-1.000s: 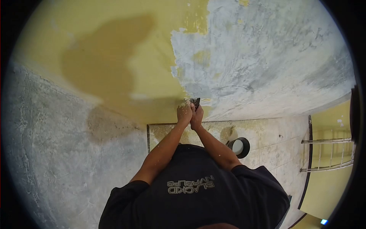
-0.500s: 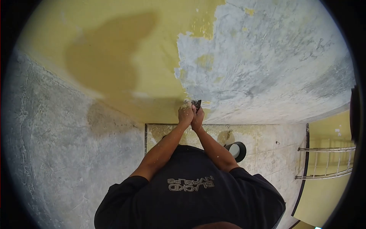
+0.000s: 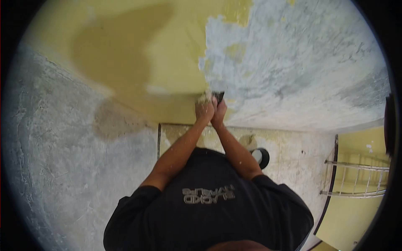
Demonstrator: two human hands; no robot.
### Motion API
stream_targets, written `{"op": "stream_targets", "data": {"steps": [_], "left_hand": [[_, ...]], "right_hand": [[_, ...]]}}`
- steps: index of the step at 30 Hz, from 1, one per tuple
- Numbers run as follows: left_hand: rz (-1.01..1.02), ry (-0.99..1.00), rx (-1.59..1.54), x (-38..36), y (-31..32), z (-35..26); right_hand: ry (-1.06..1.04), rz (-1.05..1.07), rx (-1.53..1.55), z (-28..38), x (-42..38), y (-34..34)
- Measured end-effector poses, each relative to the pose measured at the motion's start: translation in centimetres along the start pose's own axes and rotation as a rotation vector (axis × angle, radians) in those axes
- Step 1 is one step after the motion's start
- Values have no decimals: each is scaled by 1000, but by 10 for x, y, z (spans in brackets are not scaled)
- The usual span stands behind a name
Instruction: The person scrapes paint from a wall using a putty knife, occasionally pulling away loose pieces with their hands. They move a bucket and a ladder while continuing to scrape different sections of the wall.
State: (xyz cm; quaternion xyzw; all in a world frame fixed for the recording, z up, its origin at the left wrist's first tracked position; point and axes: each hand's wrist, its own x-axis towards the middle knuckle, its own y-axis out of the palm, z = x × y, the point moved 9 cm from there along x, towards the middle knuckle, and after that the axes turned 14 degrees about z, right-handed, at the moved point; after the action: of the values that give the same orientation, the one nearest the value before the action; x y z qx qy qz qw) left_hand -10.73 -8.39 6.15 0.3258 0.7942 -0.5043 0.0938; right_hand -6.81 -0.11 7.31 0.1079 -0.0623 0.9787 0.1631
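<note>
Both of my hands meet at a scraper (image 3: 219,96) with a dark blade, held against the wall at the edge of the remaining yellow paint (image 3: 176,71). My left hand (image 3: 204,110) is closed, with pale paint flakes over its knuckles. Tight beside it, my right hand (image 3: 219,113) is closed around the tool too. The handle is hidden by my fingers. To the right of the blade the wall shows scraped grey-white plaster (image 3: 293,67) with small yellow patches left on it.
On the tiled floor (image 3: 289,163) a dark bucket (image 3: 263,158) with something pale inside stands near my right forearm. A metal ladder (image 3: 356,180) is at the far right. A bare grey wall (image 3: 83,163) rises on the left.
My hands and the scraper have moved up in the view along the paint edge. The wall and floor have shifted slightly as my head moved.
</note>
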Motion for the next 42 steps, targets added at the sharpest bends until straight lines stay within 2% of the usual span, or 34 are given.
{"op": "stream_targets", "data": {"steps": [1, 3, 4, 7, 8, 10, 13, 14, 16, 17, 19, 20, 21, 22, 23, 25, 27, 28, 29, 30, 34, 35, 37, 38, 40, 42], "left_hand": [[-45, 15, 4, 11, -7, 1], [-266, 64, -118, 11, 15, 22], [-262, 39, -106, 12, 18, 25], [-254, 27, -141, 12, 17, 29], [-252, 28, -147, 11, 14, 27], [-375, 87, -237, 7, -5, 20], [-218, 75, -78, -7, -18, -1], [-237, 80, -80, 3, -17, 4], [-155, 98, -48, 11, 24, 22], [-187, 110, -45, 20, 19, 21], [-274, 71, -11, 22, 25, 27], [-232, 59, -8, 0, 32, 27], [-277, 102, -120, -11, 17, 22], [-357, 169, -230, -4, -18, 8], [-356, 173, -228, 7, -24, 5], [-246, 121, 67, 5, -5, 5], [-275, 165, 13, 29, -9, 8], [-245, 176, -58, 27, 18, 22], [-236, 199, -123, 21, 17, 21], [-250, 166, -277, 20, 10, 25], [-325, 255, -238, -8, -29, 4], [-327, 257, -237, -3, -22, 5], [-408, 45, -323, -1, -18, 22], [-411, 47, -321, -5, -21, 21], [-524, 193, -20, -21, -40, -6], [-465, 217, -99, -17, -55, -15]], "right_hand": [[-47, 4, 2, 0, 7, 4], [62, -72, -13, -34, -20, 3], [96, -79, 134, -44, -22, 7], [117, -107, 156, -50, -25, 9], [118, -106, 151, -39, -23, 6], [48, -122, 31, -11, -13, -1], [23, -100, -23, 0, -10, 1], [-7, -141, 96, -10, -13, 3], [50, -131, 15, -26, -40, 3], [70, -124, -70, -27, -30, 3], [145, -122, 4, -38, -23, 4], [139, -104, 21, -33, -31, 4], [102, -82, 38, -23, -27, 3], [-64, -189, 219, 3, -14, 4], [-67, -193, 218, 0, -3, -1], [32, -50, 132, -10, -4, 5], [3, -104, 204, -7, -6, 5], [24, -103, 128, -11, -20, 3], [19, -104, 54, -15, -20, 4], [-1, -153, 141, -23, -19, 6], [-27, -106, 384, -9, -8, 14], [-30, -106, 384, -14, -8, 13], [-2, -117, 331, -15, -9, 13], [-6, -118, 333, -9, -9, 13], [-49, -138, 135, 9, -7, 8], [-57, -77, 201, -1, 13, 6]]}}
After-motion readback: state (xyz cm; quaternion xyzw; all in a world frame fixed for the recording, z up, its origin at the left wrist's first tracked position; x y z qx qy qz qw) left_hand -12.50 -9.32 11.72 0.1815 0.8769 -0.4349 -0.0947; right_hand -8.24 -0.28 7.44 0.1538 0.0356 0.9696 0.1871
